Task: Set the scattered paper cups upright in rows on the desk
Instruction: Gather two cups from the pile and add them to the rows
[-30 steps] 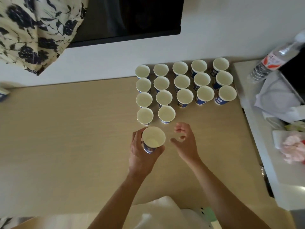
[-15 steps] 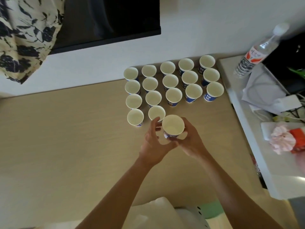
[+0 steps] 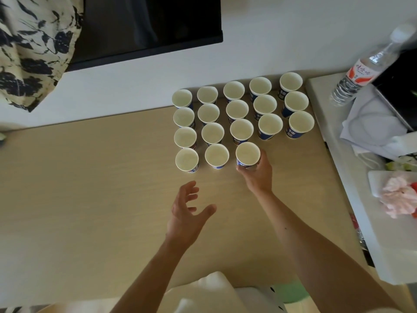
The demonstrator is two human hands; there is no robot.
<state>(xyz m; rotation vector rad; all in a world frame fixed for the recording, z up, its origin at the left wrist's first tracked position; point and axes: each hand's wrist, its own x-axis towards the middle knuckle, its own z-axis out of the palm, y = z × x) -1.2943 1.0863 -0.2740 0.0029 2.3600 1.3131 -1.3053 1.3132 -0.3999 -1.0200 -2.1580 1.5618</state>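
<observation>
This looks like a lived-in room in a home, not a workplace. A pale wood-grain surface (image 3: 79, 188) stands against a plain white wall (image 3: 270, 41), below a dark screen (image 3: 146, 26). A leaf-patterned cloth (image 3: 33, 48) hangs at the upper left. The white side unit (image 3: 394, 256) on the right carries household odds: a plastic water bottle (image 3: 358, 75), crumpled white paper (image 3: 372, 127) and a pink tissue wad (image 3: 399, 199).

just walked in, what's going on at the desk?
A person is arranging paper cups upright in rows on the desk. The right hand grips one cup at the third spot of the nearest row, beside two already standing. Three full rows of five stand behind it. The left hand hovers open over the desk, holding nothing.
</observation>
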